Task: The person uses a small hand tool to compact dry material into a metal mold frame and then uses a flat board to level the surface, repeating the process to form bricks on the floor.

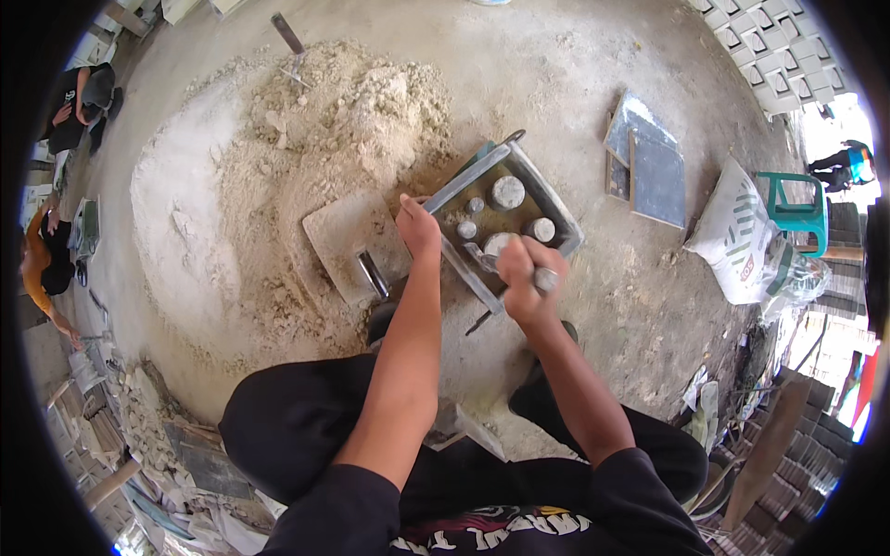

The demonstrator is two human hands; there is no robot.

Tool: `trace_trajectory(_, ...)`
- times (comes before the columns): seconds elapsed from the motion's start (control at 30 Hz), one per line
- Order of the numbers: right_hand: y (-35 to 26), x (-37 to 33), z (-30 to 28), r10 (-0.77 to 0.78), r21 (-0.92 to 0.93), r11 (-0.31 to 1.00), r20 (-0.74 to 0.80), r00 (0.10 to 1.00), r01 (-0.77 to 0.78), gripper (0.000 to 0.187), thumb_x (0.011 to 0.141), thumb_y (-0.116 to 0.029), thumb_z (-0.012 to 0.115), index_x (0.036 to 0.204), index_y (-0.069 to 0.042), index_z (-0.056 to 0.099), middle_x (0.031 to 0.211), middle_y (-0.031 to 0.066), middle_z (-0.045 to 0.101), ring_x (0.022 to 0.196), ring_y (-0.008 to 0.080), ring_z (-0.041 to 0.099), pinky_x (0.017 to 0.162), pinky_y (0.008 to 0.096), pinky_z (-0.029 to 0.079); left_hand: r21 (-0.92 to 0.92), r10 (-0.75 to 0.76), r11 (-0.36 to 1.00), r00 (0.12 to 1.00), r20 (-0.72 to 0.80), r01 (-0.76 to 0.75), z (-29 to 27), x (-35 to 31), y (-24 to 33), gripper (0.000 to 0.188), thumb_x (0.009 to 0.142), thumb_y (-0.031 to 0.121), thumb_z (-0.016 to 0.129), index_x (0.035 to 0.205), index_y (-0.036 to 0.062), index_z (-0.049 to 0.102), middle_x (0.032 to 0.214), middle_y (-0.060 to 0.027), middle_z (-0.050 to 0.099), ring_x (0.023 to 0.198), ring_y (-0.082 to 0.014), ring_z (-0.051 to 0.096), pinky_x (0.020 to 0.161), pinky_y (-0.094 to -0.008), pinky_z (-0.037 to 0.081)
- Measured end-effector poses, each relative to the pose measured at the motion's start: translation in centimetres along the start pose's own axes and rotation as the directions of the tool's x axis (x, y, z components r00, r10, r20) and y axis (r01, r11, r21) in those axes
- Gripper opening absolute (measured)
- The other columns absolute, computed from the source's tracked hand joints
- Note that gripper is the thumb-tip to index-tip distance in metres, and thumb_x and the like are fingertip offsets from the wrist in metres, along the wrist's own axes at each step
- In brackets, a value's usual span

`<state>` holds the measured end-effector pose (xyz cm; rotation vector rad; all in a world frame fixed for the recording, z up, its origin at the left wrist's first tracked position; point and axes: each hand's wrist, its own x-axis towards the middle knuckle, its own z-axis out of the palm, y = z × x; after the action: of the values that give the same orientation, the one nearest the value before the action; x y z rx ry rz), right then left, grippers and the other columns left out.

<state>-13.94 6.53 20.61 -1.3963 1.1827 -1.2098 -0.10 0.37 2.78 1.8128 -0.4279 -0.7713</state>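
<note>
A rectangular metal frame (549,193) sits tilted on the ground in front of me, filled with brownish packed material. Several pale round plugs of different widths, among them a wide one (508,192), stand up out of the fill. My left hand (418,228) is closed at the frame's left side, its fingertips partly hidden. Over the near part of the frame, my right hand (528,278) grips a short-handled tool (547,279). A metal part of it shows beside the near plug; its working end is too unclear to name.
A pile of pale sand (343,111) lies at the left, with a handled tool (288,35) stuck in it. A flat board (348,243) rests by my left arm. Dark panels (658,176), a white sack (737,236) and a green stool (799,208) are rightward. Another person (51,250) is far left.
</note>
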Motion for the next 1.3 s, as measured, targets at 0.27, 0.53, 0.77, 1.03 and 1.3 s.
trace_trajectory(0.27, 0.1, -1.0, -0.1, -0.073, -0.042, 0.997, -0.018, 0.997, 0.072, 0.042, 0.097, -0.012, 0.051, 0.058, -0.003, 0.042, 0.053, -0.0024, 0.040, 0.050, 0.0048, 0.032, 0.045, 0.0270, 0.025, 0.165, 0.082, 0.984, 0.995, -0.060, -0.071, 0.1, 0.2, -0.8, 0.060, 0.100, 0.035, 0.026, 0.084, -0.0057, 0.067, 0.083, -0.0266, 0.065, 0.083, -0.0475, 0.059, 0.078, -0.0514, 0.043)
trace_trajectory(0.53, -0.9, -0.7, 0.7, -0.031, 0.050, 0.998, -0.008, 0.999, 0.032, 0.042, 0.095, -0.011, 0.054, 0.057, -0.001, 0.041, 0.051, -0.0026, 0.038, 0.051, 0.0047, 0.031, 0.044, 0.0299, 0.023, 0.230, 0.106, 0.970, 0.989, -0.104, -0.080, -0.1, 0.5, -0.5, 0.058, 0.099, 0.034, 0.029, 0.085, -0.0088, 0.066, 0.079, -0.0283, 0.064, 0.077, -0.0464, 0.060, 0.071, -0.0488, 0.045)
trace_trajectory(0.77, -2.5, -0.7, 0.5, 0.031, 0.090, 0.996, -0.035, 0.999, -0.028, 0.045, 0.097, -0.017, 0.054, 0.057, -0.003, 0.038, 0.052, -0.0039, 0.039, 0.049, 0.0066, 0.030, 0.046, 0.0262, 0.024, 0.130, 0.042, 0.991, 0.995, -0.093, -0.030, 0.1, 0.4, -0.3, 0.057, 0.100, 0.032, 0.028, 0.083, -0.0063, 0.067, 0.083, -0.0287, 0.065, 0.083, -0.0483, 0.059, 0.077, -0.0531, 0.044)
trace_trajectory(1.03, -3.3, -1.0, 0.3, 0.101, 0.058, 0.993, 0.011, 0.995, -0.101, 0.042, 0.095, -0.010, 0.053, 0.056, -0.003, 0.038, 0.054, -0.0035, 0.041, 0.049, 0.0050, 0.034, 0.045, 0.0267, 0.025, 0.174, 0.065, 0.984, 0.990, -0.123, -0.043, -0.1, 0.1, -0.3, 0.058, 0.100, 0.034, 0.029, 0.080, -0.0060, 0.066, 0.081, -0.0281, 0.064, 0.082, -0.0489, 0.058, 0.076, -0.0533, 0.043)
trace_trajectory(1.3, -2.0, -2.4, -1.0, -0.052, 0.026, 0.998, 0.057, 0.997, 0.050, 0.038, 0.090, -0.006, 0.058, 0.055, -0.004, 0.044, 0.049, 0.0012, 0.033, 0.051, 0.0038, 0.032, 0.042, 0.0289, 0.025, 0.182, 0.076, 0.982, 0.986, -0.150, -0.048, 0.5, 1.1, -0.8, 0.059, 0.099, 0.035, 0.029, 0.083, -0.0072, 0.066, 0.084, -0.0296, 0.064, 0.085, -0.0492, 0.058, 0.077, -0.0537, 0.043)
